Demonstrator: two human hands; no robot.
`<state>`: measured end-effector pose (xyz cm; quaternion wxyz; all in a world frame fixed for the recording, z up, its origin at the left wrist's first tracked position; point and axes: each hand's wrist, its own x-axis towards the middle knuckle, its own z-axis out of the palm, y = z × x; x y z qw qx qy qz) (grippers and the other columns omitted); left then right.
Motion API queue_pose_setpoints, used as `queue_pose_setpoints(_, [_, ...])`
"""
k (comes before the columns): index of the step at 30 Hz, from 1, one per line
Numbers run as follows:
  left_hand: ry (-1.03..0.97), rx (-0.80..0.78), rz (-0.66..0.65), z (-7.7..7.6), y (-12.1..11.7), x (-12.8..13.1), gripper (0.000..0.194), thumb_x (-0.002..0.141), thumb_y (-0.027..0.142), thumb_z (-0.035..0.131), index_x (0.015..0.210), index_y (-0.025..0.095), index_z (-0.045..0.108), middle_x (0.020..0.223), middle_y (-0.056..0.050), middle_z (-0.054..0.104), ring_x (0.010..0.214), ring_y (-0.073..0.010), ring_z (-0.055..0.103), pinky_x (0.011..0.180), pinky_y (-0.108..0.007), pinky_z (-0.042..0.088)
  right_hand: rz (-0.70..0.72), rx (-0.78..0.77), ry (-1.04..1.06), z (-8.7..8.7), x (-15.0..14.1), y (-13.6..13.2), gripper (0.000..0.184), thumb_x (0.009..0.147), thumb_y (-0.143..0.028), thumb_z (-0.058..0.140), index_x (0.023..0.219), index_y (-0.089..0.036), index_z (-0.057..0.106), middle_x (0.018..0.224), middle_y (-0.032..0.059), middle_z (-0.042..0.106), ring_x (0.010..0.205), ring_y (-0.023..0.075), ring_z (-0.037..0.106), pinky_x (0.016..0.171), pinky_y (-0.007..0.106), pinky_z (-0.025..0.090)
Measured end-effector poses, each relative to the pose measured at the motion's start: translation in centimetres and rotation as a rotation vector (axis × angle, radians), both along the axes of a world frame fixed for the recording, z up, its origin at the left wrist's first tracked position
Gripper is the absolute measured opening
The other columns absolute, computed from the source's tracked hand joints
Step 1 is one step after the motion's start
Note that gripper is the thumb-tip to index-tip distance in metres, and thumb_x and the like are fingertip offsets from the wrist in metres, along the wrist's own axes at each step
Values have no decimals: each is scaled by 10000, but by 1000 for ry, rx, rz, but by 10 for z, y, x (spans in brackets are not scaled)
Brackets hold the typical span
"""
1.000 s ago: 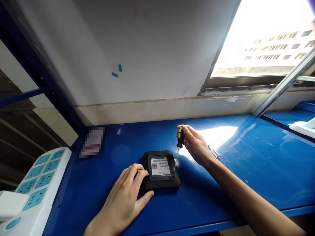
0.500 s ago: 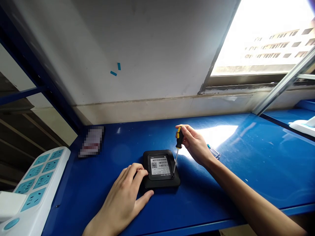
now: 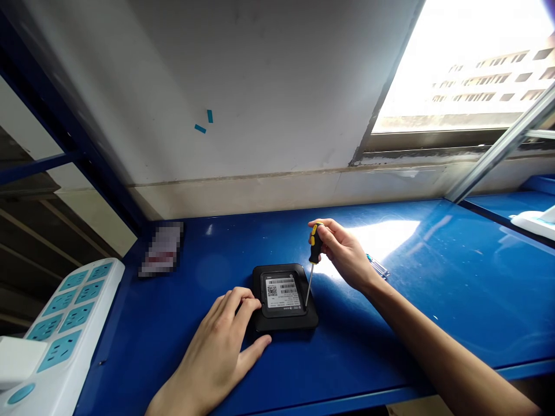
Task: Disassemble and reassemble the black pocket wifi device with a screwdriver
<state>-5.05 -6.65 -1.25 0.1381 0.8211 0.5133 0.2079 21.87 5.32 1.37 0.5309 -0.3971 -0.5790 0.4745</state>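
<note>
A flat black square device (image 3: 284, 324) lies on the blue desk, its label side up. The white label (image 3: 277, 294) carries a QR code and barcodes. My right hand (image 3: 340, 254) grips a black and yellow screwdriver (image 3: 316, 242) by the handle, thumb and fingers around it. Its metal shaft points down, slightly tilted, with the tip at the device's lower right inner corner. My left hand (image 3: 221, 341) rests at the device's left edge with thumb and fingers apart, fingertips against its side. Whether a screw sits under the tip is too small to tell.
Slim clear-and-blue tools (image 3: 378, 267) lie behind my right wrist. A white power strip (image 3: 65, 323) with blue sockets stands at the left, and a blurred-out flat object (image 3: 162, 249) lies at the back left. A wall and window border the blue desk (image 3: 208, 248).
The screwdriver handle has shifted very slightly in my right hand's fingers, with the tip still at the same corner. My left hand and the device have stayed in place.
</note>
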Motion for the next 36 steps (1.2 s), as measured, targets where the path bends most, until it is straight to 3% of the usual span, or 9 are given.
queue_pose_setpoints(5, [-1, -15, 1, 0, 1, 0, 314, 946, 300, 689, 1232, 314, 558, 1295, -44, 590, 1145, -284, 637, 951, -456, 604, -98, 105, -55, 9, 8, 3, 452, 884, -635, 666, 1082, -229, 653, 766, -21, 616, 613, 139, 607, 572, 287, 543])
queue_pose_setpoints(12, [-19, -20, 9, 1, 0, 0, 298, 945, 319, 685, 1219, 324, 568, 1290, -24, 594, 1151, -284, 638, 927, -456, 618, -444, 118, -272, -1, 23, 22, 549, 903, -723, 518, 1085, -209, 585, 743, -30, 597, 557, 130, 591, 557, 281, 533])
queue_pose_setpoints(18, [-14, -29, 12, 0, 1, 0, 276, 953, 342, 667, 1212, 313, 574, 1282, -40, 599, 1140, -292, 644, 903, -455, 624, -438, -20, -571, -11, 33, 31, 390, 956, -563, 529, 991, -200, 667, 661, -10, 635, 560, 158, 614, 546, 272, 464])
queue_pose_setpoints(22, [-3, -20, 9, 0, 3, 0, 256, 946, 334, 664, 1188, 307, 582, 1261, -39, 606, 1108, -291, 656, 884, -458, 625, -394, -78, -815, -18, 27, 28, 258, 860, -467, 704, 875, -210, 715, 613, 5, 654, 600, 198, 634, 595, 293, 434])
queue_pose_setpoints(26, [2, 11, 11, -2, 6, 0, 252, 928, 323, 677, 1163, 308, 588, 1234, -33, 615, 1063, -286, 665, 855, -449, 622, -414, -80, -968, -22, 18, 23, 320, 851, -523, 717, 936, -214, 724, 721, 46, 710, 727, 245, 678, 647, 311, 436])
queue_pose_setpoints(31, [12, 17, 1, -2, 9, -1, 262, 900, 324, 699, 1144, 308, 603, 1218, -28, 623, 1020, -281, 665, 838, -438, 615, -503, -85, -1038, -10, 27, 24, 357, 945, -545, 595, 997, -214, 718, 870, 83, 760, 788, 249, 707, 680, 322, 457])
queue_pose_setpoints(36, [32, -65, -15, 8, 11, -1, 277, 891, 352, 712, 1142, 296, 611, 1235, -41, 611, 1008, -277, 653, 843, -439, 610, -662, -80, -1062, 5, 66, 12, 365, 991, -526, 494, 972, -217, 687, 970, 99, 768, 880, 272, 718, 681, 339, 466])
